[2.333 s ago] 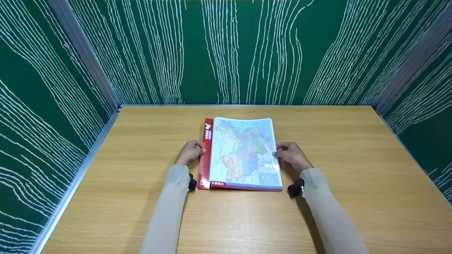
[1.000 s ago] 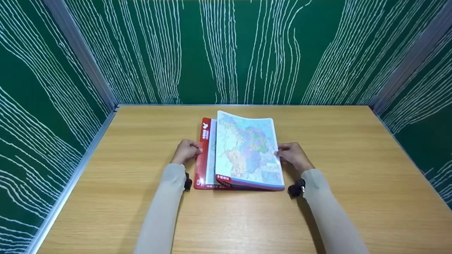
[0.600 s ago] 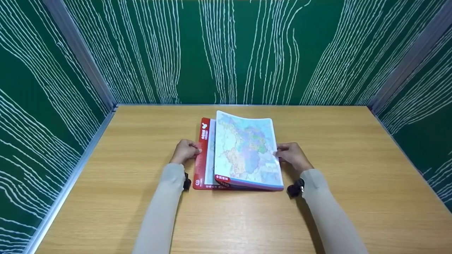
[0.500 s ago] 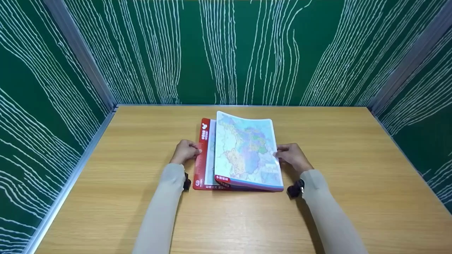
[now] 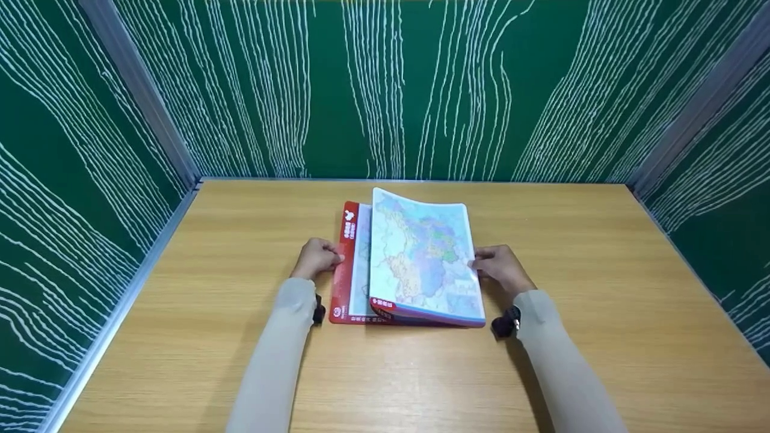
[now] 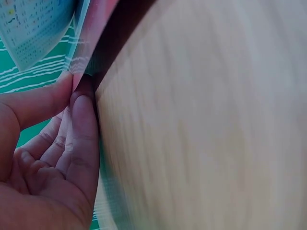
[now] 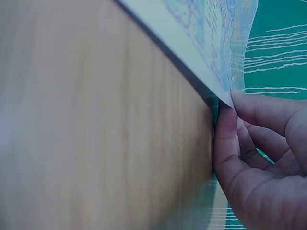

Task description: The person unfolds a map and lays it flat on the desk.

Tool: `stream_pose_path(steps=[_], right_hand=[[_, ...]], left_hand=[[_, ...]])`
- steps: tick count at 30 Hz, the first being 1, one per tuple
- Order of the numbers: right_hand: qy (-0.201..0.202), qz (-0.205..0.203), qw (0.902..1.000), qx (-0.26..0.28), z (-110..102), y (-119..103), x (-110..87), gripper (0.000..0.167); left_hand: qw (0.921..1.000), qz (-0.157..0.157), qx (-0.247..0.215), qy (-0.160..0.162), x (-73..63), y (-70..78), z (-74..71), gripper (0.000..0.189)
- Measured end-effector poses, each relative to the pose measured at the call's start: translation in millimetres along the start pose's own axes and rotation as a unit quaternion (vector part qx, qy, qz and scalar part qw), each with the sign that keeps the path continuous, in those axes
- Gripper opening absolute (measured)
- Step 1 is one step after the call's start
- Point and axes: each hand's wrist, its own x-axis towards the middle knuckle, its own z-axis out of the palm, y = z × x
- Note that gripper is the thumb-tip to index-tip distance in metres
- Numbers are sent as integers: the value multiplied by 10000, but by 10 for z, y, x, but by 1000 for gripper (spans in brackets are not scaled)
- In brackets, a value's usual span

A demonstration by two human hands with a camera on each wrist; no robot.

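A folded, glossy map [image 5: 421,258] lies on the wooden table in the head view, its upper layer bowed up along the left side. Beneath it, the red-bordered lower layer [image 5: 344,282] sticks out to the left. My left hand [image 5: 317,258] pinches that red edge between thumb and forefinger, and the left wrist view has the thumb [image 6: 48,98] on top of the sheet and the forefinger below. Over on the right, my right hand [image 5: 499,264] pinches the map's right edge, also thumb above and finger beneath in the right wrist view. The inside of the fold is mostly hidden.
The wooden table [image 5: 601,300] surrounds the map on all sides. Green panels [image 5: 373,90] with wavy white lines rise behind it and at both sides, joined by grey corner posts [image 5: 141,90]. Each wrist carries a small black camera [image 5: 504,325].
Since the oldest frame, the upper layer's left side has lifted and shifted right, baring more of the lower layer. The left hand and red edge have moved slightly left; the right hand stays nearly put.
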Motion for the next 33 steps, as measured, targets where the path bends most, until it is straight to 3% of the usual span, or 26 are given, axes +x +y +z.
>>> stream_pose_path(steps=[18, 27, 33], right_hand=[[-39, -103, 9999, 57, -50, 42, -2, 48], [80, 215, 9996, -137, -95, 40, -22, 45], [37, 144, 9997, -174, -137, 47, -51, 45]], left_hand=[[9999, 21, 139, 41, -50, 25, -31, 14], [9993, -334, 160, 64, -40, 37, -69, 16], [9989, -421, 175, 120, -28, 32, -91, 16]])
